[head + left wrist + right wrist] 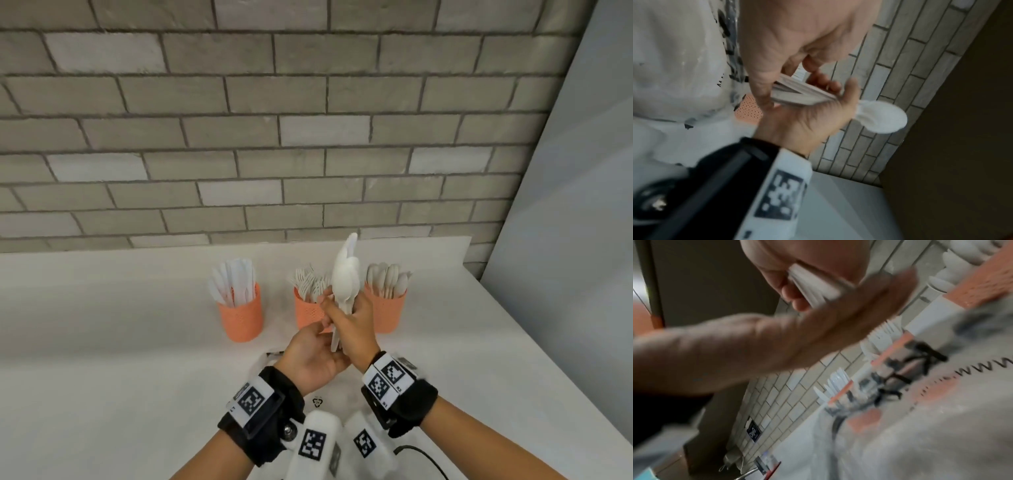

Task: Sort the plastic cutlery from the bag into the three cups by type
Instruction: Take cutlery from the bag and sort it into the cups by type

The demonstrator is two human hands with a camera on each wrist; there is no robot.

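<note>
A bundle of white plastic spoons (pixel 346 277) stands upright, bowls up, in front of the middle cup. My right hand (pixel 356 325) grips the bundle just below the bowls. My left hand (pixel 308 356) pinches the handle ends from underneath. In the left wrist view the spoon handles (pixel 797 94) lie between thumb and fingers, and a spoon bowl (pixel 884 118) sticks out past the right hand (pixel 807 121). Three orange cups stand in a row: the knife cup (pixel 239 311) on the left, the fork cup (pixel 306 313) in the middle, the spoon cup (pixel 388 311) on the right.
The clear printed plastic bag (pixel 322 401) lies flat on the white table (pixel 102 342) beneath my wrists. A grey brick wall (pixel 274 137) runs close behind the cups. The table's right edge slants past the spoon cup. A black cable (pixel 424 459) lies near my right forearm.
</note>
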